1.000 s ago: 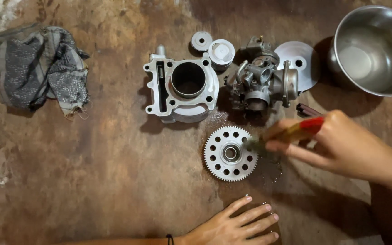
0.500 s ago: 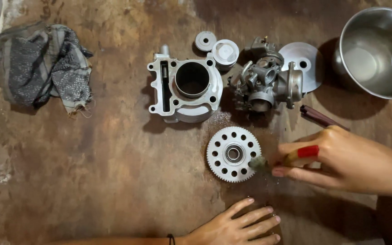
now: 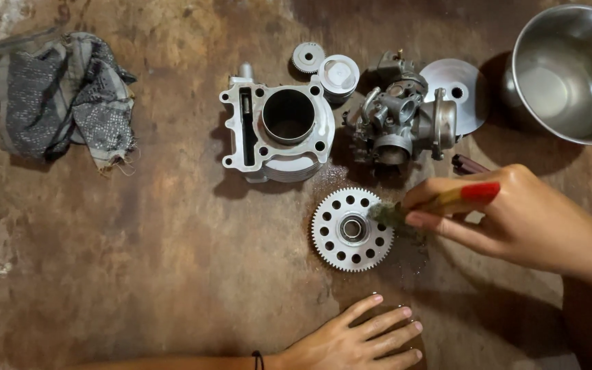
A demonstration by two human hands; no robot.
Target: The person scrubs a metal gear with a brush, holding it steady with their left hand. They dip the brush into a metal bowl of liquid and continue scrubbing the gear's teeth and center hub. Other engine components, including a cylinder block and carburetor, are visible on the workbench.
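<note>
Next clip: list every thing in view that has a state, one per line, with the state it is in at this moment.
right hand: holds brush, bristles on gear's right edge
brush: gripped, tip against gear
gear: lying flat, wet patch beside it
left hand: flat on the surface, holds nothing
cylinder block: bore facing up
carburetor: resting beside the block
steel bowl: upright, contents unclear
rag: crumpled, untouched
</note>
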